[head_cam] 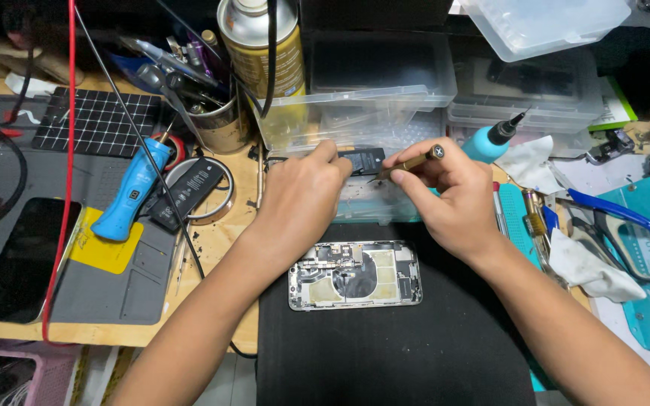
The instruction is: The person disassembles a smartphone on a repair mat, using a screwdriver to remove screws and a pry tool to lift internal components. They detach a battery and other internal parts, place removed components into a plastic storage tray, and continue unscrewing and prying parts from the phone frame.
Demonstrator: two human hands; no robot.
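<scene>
An opened phone body [355, 274] lies on a black mat [393, 346], its inner parts showing. Beyond it, my left hand [299, 199] pinches a small black flat part [362, 159] over a clear plastic parts box [347, 120]. My right hand [453, 195] grips a slim brass-coloured screwdriver [411, 162] whose tip points at that black part. Both hands are above the far edge of the mat, away from the phone body.
A blue-handled soldering tool [133, 188] and a tape ring [197, 188] lie left. A phone screen [20, 259] rests on a grey mat. A spray can [261, 41] and tool cup [205, 90] stand behind. Blue pliers [611, 214], cloths and clear boxes sit right.
</scene>
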